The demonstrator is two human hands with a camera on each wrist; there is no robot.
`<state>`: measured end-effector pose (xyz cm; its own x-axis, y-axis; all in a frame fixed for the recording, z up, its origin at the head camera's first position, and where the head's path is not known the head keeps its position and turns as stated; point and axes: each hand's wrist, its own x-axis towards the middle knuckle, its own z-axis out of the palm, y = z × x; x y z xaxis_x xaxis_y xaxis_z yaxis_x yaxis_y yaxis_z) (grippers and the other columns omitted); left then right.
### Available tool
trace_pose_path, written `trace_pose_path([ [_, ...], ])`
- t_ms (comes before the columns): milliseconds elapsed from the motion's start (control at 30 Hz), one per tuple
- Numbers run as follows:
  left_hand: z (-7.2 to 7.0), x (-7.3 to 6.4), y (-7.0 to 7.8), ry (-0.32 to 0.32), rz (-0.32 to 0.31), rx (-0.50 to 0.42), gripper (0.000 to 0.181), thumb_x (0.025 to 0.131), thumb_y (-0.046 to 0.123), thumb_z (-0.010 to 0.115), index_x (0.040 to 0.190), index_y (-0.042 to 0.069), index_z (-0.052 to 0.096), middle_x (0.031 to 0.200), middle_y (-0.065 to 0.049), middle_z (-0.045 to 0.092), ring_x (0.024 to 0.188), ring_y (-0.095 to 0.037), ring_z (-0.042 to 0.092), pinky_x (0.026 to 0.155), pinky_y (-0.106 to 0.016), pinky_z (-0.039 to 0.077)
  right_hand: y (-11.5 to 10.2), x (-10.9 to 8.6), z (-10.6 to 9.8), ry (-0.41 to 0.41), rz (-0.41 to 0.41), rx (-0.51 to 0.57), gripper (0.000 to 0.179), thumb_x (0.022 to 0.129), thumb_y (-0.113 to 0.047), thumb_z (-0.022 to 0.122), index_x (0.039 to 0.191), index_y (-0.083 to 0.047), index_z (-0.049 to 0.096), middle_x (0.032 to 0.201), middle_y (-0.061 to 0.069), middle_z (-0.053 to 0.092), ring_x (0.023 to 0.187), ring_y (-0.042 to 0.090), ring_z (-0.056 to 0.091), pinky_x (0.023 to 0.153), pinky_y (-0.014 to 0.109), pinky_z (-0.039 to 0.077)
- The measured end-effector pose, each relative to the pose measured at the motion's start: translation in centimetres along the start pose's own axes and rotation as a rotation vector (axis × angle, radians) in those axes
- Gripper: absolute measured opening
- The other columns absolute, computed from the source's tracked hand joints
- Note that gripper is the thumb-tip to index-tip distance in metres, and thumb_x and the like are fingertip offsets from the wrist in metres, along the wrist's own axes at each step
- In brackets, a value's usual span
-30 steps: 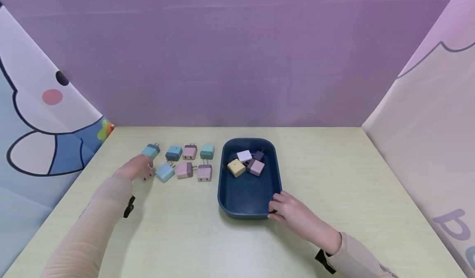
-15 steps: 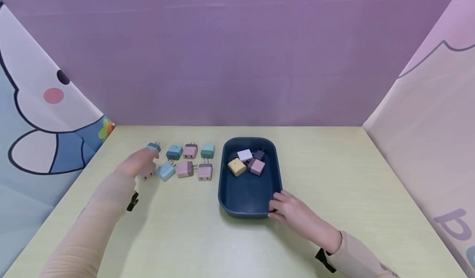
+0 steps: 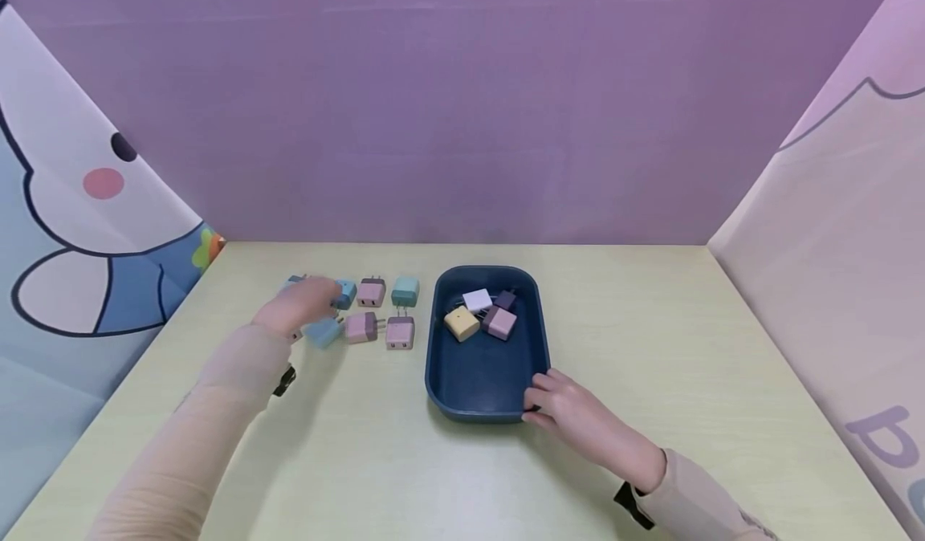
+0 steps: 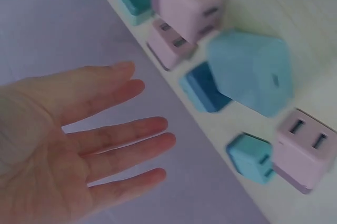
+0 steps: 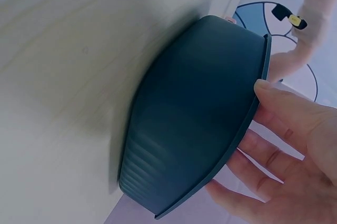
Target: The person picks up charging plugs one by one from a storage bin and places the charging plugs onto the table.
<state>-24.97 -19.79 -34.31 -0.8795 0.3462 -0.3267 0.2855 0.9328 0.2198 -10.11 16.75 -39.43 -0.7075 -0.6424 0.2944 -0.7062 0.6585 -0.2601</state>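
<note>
In the head view my left hand [image 3: 299,310] hovers over the left end of two rows of plug chargers. The left wrist view shows its fingers [image 4: 126,129] extended, holding nothing. Nearest are a blue charger [image 3: 348,294] and a light blue charger [image 3: 322,333], both partly covered by the hand. Rightward lie pink chargers [image 3: 400,334] with purple ends and a teal charger [image 3: 405,291]. My right hand [image 3: 571,416] pinches the near right rim of a dark blue tray [image 3: 473,388]. Inside are a white charger [image 3: 476,301], a yellow one [image 3: 461,324], a pink one [image 3: 499,323] and a dark purple one [image 3: 506,300].
Everything stands on a pale wood-look table [image 3: 650,324]. A purple cloth backdrop [image 3: 462,107] rises along its far edge, with printed cloth panels at the left [image 3: 72,204] and right [image 3: 853,268].
My left hand has moved right and slightly away from me, from the leftmost chargers to above the blue ones. The right hand and the tray have stayed in place.
</note>
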Motion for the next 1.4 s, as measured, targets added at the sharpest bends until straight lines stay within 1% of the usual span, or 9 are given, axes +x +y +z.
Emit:
trace_pose_path([
  [67, -0.1, 0.2, 0.6, 0.002, 0.022, 0.015, 0.019, 0.083, -0.003, 0.053, 0.069, 0.006, 0.045, 0.063, -0.002, 0.038, 0.06, -0.015, 0.038, 0.056, -0.027, 0.034, 0.0, 0.0, 0.0, 0.001, 0.0, -0.001, 0.011, 0.074, -0.012, 0.069, 0.072, -0.015, 0.059, 0.072, -0.008, 0.048, 0.068, 0.006, 0.038, 0.057, 0.016, 0.037],
  [167, -0.3, 0.2, 1.6, 0.013, 0.048, 0.033, 0.002, 0.083, -0.001, 0.054, 0.083, 0.0, 0.056, 0.078, -0.008, 0.056, 0.071, -0.019, 0.051, 0.066, -0.031, 0.044, 0.0, 0.0, 0.1, 0.001, 0.002, -0.001, 0.011, 0.074, -0.012, 0.069, 0.072, -0.015, 0.059, 0.072, -0.008, 0.048, 0.068, 0.006, 0.038, 0.057, 0.016, 0.037],
  [267, -0.5, 0.2, 2.5, 0.018, 0.064, 0.042, 0.019, 0.083, 0.002, 0.057, 0.101, -0.004, 0.058, 0.098, -0.015, 0.06, 0.086, -0.026, 0.057, 0.076, -0.037, 0.047, 0.1, 0.1, 0.1, -0.003, 0.005, 0.0, 0.011, 0.075, -0.012, 0.069, 0.072, -0.015, 0.059, 0.072, -0.008, 0.048, 0.068, 0.006, 0.039, 0.058, 0.017, 0.037],
  [333, -0.6, 0.2, 3.1, 0.018, 0.069, 0.048, 0.023, 0.083, 0.004, 0.057, 0.105, -0.005, 0.057, 0.104, -0.018, 0.059, 0.093, -0.03, 0.056, 0.079, -0.039, 0.046, 0.1, 0.1, 0.1, -0.006, 0.007, 0.003, 0.011, 0.075, -0.012, 0.069, 0.072, -0.015, 0.059, 0.072, -0.008, 0.048, 0.067, 0.006, 0.039, 0.058, 0.017, 0.037],
  [567, -0.8, 0.9, 5.2, 0.041, 0.147, 0.126, 0.021, 0.084, 0.007, 0.058, 0.103, -0.003, 0.059, 0.104, -0.017, 0.06, 0.095, -0.03, 0.056, 0.082, -0.039, 0.045, 0.0, 0.0, 0.1, -0.002, 0.005, 0.002, 0.011, 0.074, -0.011, 0.069, 0.072, -0.014, 0.059, 0.072, -0.009, 0.048, 0.067, 0.006, 0.038, 0.058, 0.016, 0.037],
  [767, -0.8, 1.6, 6.8, 0.03, 0.118, 0.113, 0.024, 0.085, 0.009, 0.058, 0.107, -0.001, 0.057, 0.104, -0.014, 0.059, 0.092, -0.024, 0.056, 0.081, -0.036, 0.045, 0.0, 0.0, 0.1, 0.001, 0.002, 0.004, 0.011, 0.074, -0.011, 0.069, 0.072, -0.014, 0.058, 0.072, -0.008, 0.048, 0.068, 0.006, 0.038, 0.058, 0.017, 0.037],
  [867, -0.8, 1.9, 7.6, 0.031, 0.112, 0.114, 0.027, 0.086, 0.01, 0.056, 0.111, -0.001, 0.056, 0.11, -0.014, 0.057, 0.097, -0.025, 0.054, 0.084, -0.037, 0.044, 0.0, 0.0, 0.1, 0.003, 0.001, 0.004, 0.012, 0.074, -0.011, 0.069, 0.072, -0.014, 0.058, 0.072, -0.008, 0.048, 0.067, 0.006, 0.038, 0.058, 0.017, 0.037],
  [1133, -1.1, 2.6, 9.6, 0.055, 0.189, 0.145, 0.029, 0.086, 0.009, 0.056, 0.113, -0.001, 0.055, 0.114, -0.015, 0.056, 0.103, -0.028, 0.053, 0.085, -0.037, 0.043, 0.0, 0.0, 0.1, 0.006, 0.005, 0.007, 0.012, 0.074, -0.011, 0.069, 0.072, -0.015, 0.058, 0.071, -0.008, 0.048, 0.067, 0.006, 0.038, 0.057, 0.017, 0.037],
  [1400, -1.3, 3.2, 12.1, 0.047, 0.198, 0.168, 0.033, 0.084, 0.014, 0.059, 0.115, 0.001, 0.055, 0.115, -0.013, 0.056, 0.099, -0.023, 0.055, 0.082, -0.033, 0.045, 0.1, 0.0, 0.0, -0.007, 0.009, 0.01, 0.011, 0.075, -0.012, 0.069, 0.072, -0.015, 0.058, 0.072, -0.009, 0.048, 0.067, 0.006, 0.038, 0.058, 0.017, 0.037],
])
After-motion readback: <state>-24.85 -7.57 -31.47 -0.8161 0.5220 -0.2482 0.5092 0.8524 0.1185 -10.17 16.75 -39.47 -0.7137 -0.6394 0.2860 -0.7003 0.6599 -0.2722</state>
